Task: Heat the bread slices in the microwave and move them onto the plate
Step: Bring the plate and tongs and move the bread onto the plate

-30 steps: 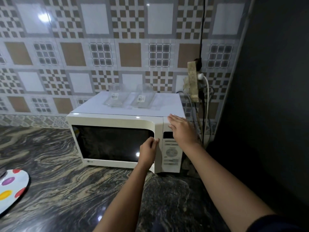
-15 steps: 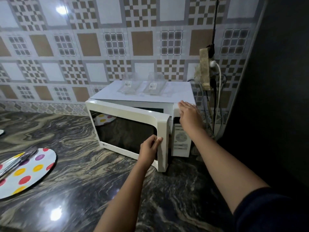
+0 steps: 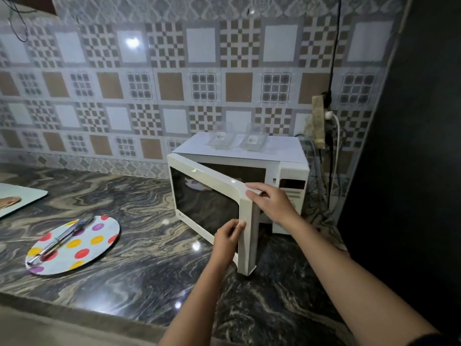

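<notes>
- Brown bread [image 3: 10,201] lies on a pale board [image 3: 27,196] at the far left edge of the counter, well apart from the microwave; only part of it shows, so the number of slices cannot be told.
- White microwave [image 3: 289,171] stands at the back right of the counter against the tiled wall, its door [image 3: 212,196] swung partly open toward the left.
- Left hand [image 3: 228,237] is clamped on the free edge of the door low down, fingers curled round it.
- Right hand [image 3: 272,202] grips the upper corner of the same edge, thumb on top.
- Round plate [image 3: 99,243] with coloured dots sits on the dark marble counter [image 3: 149,270] left of the microwave, with metal tongs [image 3: 58,239] lying across it.
- 2 clear containers [image 3: 238,139] rest side by side on top of the microwave.
- Socket strip [image 3: 319,126] with cables hangs just right of it.
</notes>
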`<state>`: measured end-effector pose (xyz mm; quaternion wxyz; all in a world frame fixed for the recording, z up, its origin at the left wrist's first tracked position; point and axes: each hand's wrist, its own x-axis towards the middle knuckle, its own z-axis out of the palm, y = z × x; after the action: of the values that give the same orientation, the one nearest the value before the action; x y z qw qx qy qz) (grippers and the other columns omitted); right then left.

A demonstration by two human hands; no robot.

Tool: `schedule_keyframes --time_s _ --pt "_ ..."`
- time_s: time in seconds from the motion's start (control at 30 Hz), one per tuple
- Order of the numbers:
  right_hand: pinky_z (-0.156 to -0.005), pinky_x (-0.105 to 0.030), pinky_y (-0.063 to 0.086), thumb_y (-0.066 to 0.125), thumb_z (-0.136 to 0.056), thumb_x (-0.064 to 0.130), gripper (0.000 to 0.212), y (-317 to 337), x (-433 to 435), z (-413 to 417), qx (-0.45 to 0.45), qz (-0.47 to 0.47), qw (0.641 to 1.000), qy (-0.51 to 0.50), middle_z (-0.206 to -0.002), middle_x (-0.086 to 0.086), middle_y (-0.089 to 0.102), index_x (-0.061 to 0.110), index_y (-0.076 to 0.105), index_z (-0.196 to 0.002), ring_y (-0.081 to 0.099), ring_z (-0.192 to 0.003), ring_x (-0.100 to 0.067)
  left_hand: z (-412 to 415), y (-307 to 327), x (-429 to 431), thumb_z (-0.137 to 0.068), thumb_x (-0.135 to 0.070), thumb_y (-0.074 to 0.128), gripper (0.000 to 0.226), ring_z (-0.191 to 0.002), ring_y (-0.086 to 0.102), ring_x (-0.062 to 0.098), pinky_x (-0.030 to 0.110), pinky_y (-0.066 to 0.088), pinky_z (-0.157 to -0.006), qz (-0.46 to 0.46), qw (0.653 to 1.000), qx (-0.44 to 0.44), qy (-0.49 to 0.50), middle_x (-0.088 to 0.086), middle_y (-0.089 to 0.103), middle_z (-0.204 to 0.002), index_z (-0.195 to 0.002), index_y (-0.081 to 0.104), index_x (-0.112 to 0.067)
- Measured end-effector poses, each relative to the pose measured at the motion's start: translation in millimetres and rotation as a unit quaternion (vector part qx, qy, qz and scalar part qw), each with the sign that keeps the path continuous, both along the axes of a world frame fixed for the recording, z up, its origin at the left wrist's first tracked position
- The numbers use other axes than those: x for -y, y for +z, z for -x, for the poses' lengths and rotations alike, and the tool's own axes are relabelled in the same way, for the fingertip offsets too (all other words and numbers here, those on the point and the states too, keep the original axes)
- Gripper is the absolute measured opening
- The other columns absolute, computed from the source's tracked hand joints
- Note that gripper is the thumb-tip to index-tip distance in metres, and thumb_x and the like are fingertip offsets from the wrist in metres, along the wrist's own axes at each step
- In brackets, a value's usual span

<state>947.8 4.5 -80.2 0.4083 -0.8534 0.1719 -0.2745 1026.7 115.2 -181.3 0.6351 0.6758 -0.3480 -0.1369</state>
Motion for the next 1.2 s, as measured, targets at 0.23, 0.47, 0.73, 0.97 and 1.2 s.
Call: schedule_keyframes --time_s 0.23,0.47,0.73,0.97,1.2 --pt "-0.101 -0.010 0.036 0.058 -0.090 0.029 0.036 -2.9 -79.6 1.3 0.002 0.074 0.997 0.014 -0.134 0.007 0.055 0.017 0.060 -0.124 0.045 -0.126 -0.002 -8.5 -6.3 -86.6 -0.097 -0.026 0.046 0.026 -0.064 0.045 0.006 0.024 0.033 -0.060 0.001 0.999 0.022 -0.024 -0.004 0.052 -0.069 -0.081 0.059 -0.010" --pt "-0.110 -0.031 0.038 0.055 -0.092 0.028 0.041 -15.3 -188.2 -33.7 0.015 0.103 0.994 0.023 -0.142 0.009 0.045 0.018 0.053 -0.132 0.036 -0.129 0.002 -31.0 -21.0 -192.9 -0.099 -0.036 0.038 0.024 -0.082 0.053 0.013 0.022 0.041 -0.070 0.006 1.000 0.027 -0.012 0.011 0.055 -0.095 -0.103 0.052 -0.018" --pt "-0.112 -0.025 0.031 0.058 -0.090 0.010 0.040 -18.4 -288.7 -95.4 0.042 0.128 0.991 -0.021 -0.142 -0.008 0.047 0.007 0.055 -0.129 0.042 -0.133 -0.019 -94.4 -20.2 -269.3 -0.098 -0.037 0.036 0.033 -0.111 0.054 0.004 0.030 0.046 -0.094 -0.020 1.000 0.011 -0.017 -0.015 0.057 -0.118 -0.130 0.041 -0.037" --pt "-0.109 -0.028 0.034 0.063 -0.086 0.010 0.038 -14.3 -320.3 -129.6 0.031 0.131 0.990 -0.046 -0.135 -0.012 0.052 0.004 0.059 -0.124 0.046 -0.128 -0.024 -117.4 -7.3 -298.2 -0.100 -0.026 0.039 0.038 -0.111 0.056 0.012 0.028 0.046 -0.087 -0.042 0.998 -0.036 0.042 -0.007 0.057 -0.127 -0.138 0.044 -0.023" --pt "-0.099 -0.033 0.040 0.062 -0.087 0.013 0.035 -10.1 -323.9 -132.0 0.004 0.175 0.983 -0.048 -0.118 -0.011 0.051 0.002 0.058 -0.120 0.050 -0.112 -0.027 -120.3 -6.2 -305.3 -0.093 -0.026 0.055 0.029 -0.088 0.065 0.004 0.024 0.054 -0.078 -0.016 0.991 -0.087 0.103 -0.002 0.070 -0.109 -0.117 0.066 -0.015"
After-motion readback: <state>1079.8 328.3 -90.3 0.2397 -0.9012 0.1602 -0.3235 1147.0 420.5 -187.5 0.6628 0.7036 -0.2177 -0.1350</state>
